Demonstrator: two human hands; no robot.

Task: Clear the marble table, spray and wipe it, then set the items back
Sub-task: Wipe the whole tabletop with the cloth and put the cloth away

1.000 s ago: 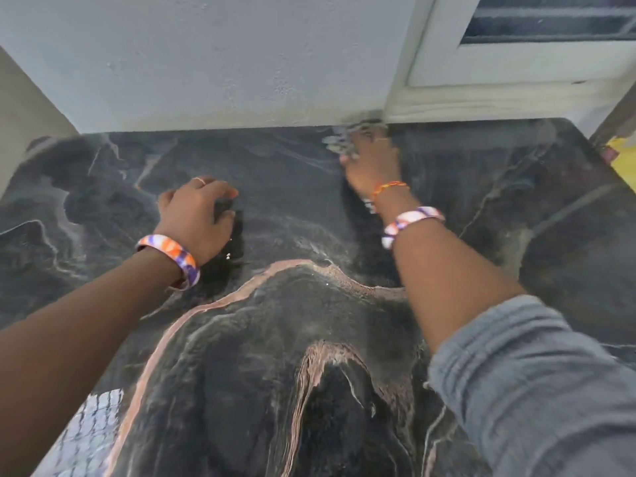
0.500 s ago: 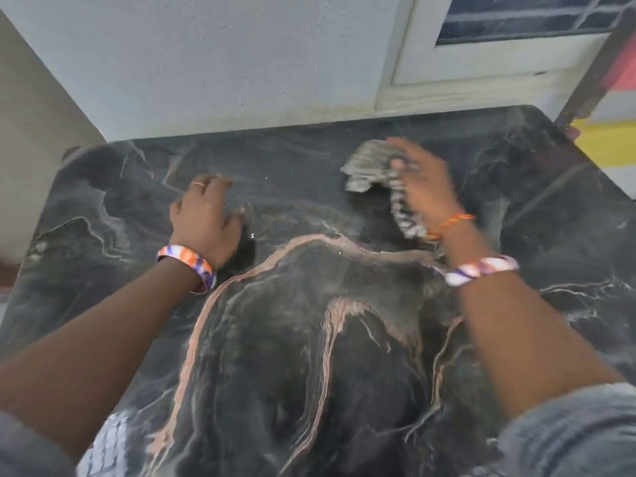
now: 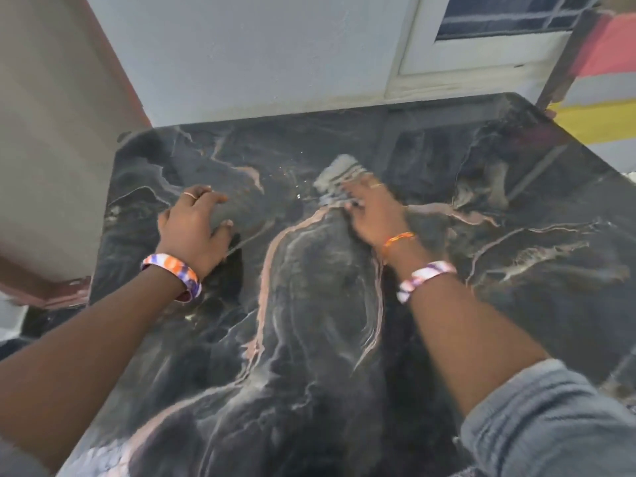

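Observation:
The dark marble table (image 3: 516, 235) with pink and white veins fills the view. My right hand (image 3: 375, 215) presses a grey striped cloth (image 3: 339, 173) onto the top near the middle back; the cloth is blurred and sticks out beyond my fingers. My left hand (image 3: 194, 223) rests flat on the marble at the left, fingers spread, holding nothing. A few small wet droplets (image 3: 297, 197) glisten between the two hands.
A white wall (image 3: 258, 56) runs along the table's back edge, with a white window frame (image 3: 481, 53) at the right. A beige panel (image 3: 51, 132) stands off the left edge. Yellow and red surfaces (image 3: 602, 111) lie beyond the right corner.
My right hand slid the cloth from the back edge toward me, then leftward to the middle. My left hand stayed planted. The view pulled back.

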